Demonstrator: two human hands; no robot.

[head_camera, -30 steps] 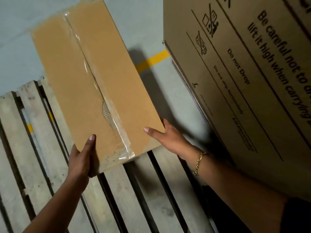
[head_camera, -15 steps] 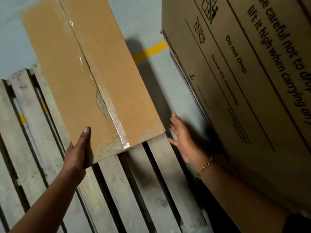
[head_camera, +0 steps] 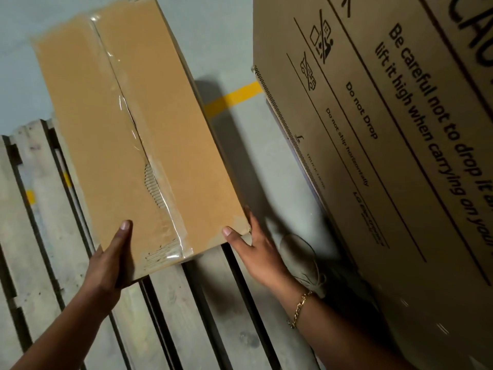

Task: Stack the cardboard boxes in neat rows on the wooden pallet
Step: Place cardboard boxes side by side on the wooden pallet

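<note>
fingers (head_camera: 120,239) on box (head_camera: 149,124), lengthwise away

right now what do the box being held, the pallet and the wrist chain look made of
Box: matte brown corrugated cardboard, fluting exposed at the torn seam, under glossy clear tape, likely plastic. Pallet: rough pale wood, by its grainy, scuffed slats. Chain: shiny gold-coloured links, probably metal.

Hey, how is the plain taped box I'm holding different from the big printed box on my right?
The taped box is plain, with clear tape along its seam; the printed box carries black warnings like Do not Drop. The left hand and right hand grip the taped box over the pallet; no hand touches the printed box. The printed box looks far larger, running out of frame. Both are brown cardboard.
</note>
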